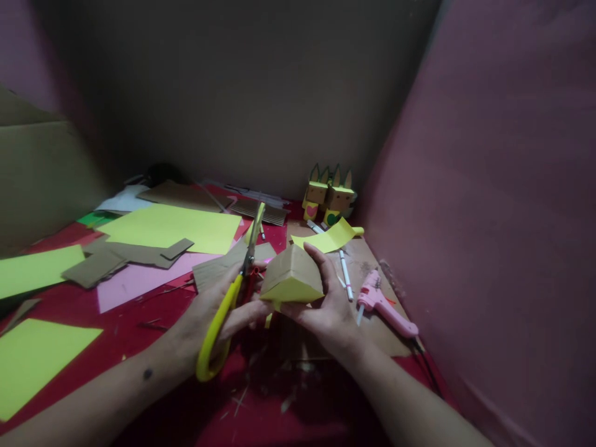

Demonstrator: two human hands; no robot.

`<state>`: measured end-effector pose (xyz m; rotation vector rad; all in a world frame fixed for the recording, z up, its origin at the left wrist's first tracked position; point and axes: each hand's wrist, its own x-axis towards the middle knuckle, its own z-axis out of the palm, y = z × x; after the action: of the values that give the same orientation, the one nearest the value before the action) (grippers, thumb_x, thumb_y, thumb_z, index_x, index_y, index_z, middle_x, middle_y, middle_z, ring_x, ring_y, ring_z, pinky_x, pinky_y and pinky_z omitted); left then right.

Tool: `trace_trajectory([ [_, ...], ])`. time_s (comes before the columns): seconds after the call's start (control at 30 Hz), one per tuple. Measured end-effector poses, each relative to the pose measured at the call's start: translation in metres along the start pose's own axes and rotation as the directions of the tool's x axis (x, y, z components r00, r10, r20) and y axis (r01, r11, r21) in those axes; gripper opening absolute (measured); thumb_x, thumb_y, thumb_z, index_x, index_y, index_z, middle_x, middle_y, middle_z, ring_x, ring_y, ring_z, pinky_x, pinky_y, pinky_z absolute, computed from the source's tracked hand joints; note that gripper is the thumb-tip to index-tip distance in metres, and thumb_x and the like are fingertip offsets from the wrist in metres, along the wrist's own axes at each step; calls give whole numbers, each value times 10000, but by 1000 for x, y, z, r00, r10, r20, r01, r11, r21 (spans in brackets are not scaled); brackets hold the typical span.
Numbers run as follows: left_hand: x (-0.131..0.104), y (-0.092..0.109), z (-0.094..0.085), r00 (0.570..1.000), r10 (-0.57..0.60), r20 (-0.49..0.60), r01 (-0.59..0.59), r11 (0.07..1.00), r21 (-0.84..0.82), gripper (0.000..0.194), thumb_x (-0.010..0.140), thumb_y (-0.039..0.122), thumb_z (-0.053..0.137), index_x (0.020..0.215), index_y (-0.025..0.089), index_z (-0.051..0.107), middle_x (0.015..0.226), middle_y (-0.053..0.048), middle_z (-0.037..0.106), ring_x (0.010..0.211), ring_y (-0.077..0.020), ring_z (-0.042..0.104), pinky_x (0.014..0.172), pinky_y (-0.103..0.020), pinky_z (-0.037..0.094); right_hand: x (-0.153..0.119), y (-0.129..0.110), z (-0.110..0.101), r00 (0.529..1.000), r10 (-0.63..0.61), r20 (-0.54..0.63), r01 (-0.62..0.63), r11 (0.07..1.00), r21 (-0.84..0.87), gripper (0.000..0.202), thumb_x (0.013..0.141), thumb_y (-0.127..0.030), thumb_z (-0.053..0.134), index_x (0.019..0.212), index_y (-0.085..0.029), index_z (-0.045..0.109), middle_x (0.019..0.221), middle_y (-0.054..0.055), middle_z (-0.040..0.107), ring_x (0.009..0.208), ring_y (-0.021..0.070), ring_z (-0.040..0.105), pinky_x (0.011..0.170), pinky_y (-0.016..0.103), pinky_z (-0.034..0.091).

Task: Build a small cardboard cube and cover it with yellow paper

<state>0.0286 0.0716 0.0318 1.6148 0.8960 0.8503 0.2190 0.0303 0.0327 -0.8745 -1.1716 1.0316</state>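
Note:
Yellow-handled scissors (218, 332) hang on my left hand (212, 310), their blades pointing up and away. My left hand is closed around them, and its thumb reaches to the lower left edge of a small cardboard box (289, 270). My right hand (330, 304) grips this box from the right, fingers over its far side and thumb underneath. The box shows brown cardboard on top and yellow paper on the face toward me. Something small and red (254, 279) shows beside my left fingers; what it is I cannot make out.
A pink glue gun (384, 304) lies on a cardboard sheet at right, near a white marker (346, 276) and a curled yellow paper strip (328, 239). Two decorated cardboard figures (328, 195) stand behind. Yellow sheets (172, 226) and cardboard scraps (135, 251) spread over the red surface at left.

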Motion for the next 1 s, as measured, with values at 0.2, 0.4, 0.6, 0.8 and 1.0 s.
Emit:
trace_trajectory([
  [0.2, -4, -6, -1, 998, 44, 43, -43, 999, -22, 554, 882, 420, 726, 1361, 188, 575, 828, -22, 701, 660, -176, 644, 601, -272, 554, -2, 3, 0, 1000, 3, -3, -3, 999, 38, 835, 595, -98, 884, 1327, -304, 539, 1209, 48, 698, 1064, 253, 680, 914, 369, 583],
  [0.4, -5, -1, -7, 998, 49, -44, -45, 994, 99, 460, 872, 443, 738, 1243, 195, 628, 823, -19, 697, 635, -162, 640, 584, -257, 548, 0, 2, -5, 997, 58, -53, -54, 996, 75, 777, 603, -146, 894, 1291, -307, 569, 1154, 31, 698, 1012, 237, 665, 878, 357, 572],
  [0.6, -4, 3, -9, 995, 46, -86, -38, 994, 101, 442, 828, 445, 756, 1163, 187, 629, 845, -27, 686, 591, -147, 620, 545, -256, 537, 2, 5, -8, 998, 45, -36, -42, 996, 82, 675, 612, -160, 897, 1213, -298, 624, 1095, 5, 704, 981, 222, 649, 864, 334, 538],
  [0.8, -4, -9, -7, 1000, 7, 10, -6, 999, -50, 626, 804, 393, 824, 1334, 219, 540, 852, -3, 670, 691, -172, 671, 603, -251, 566, 3, 10, -4, 990, 130, -53, -107, 941, 320, 649, 596, -157, 915, 1165, -279, 628, 1024, -15, 742, 948, 198, 681, 849, 299, 544],
  [1.0, -5, -3, -1, 1000, -7, -19, 6, 999, -32, 576, 794, 420, 795, 1257, 190, 542, 731, 13, 659, 612, -170, 628, 573, -268, 550, 3, 8, 2, 966, 258, 3, -241, 898, 368, 603, 570, -211, 923, 1100, -244, 640, 979, 1, 768, 912, 217, 719, 854, 321, 551],
])
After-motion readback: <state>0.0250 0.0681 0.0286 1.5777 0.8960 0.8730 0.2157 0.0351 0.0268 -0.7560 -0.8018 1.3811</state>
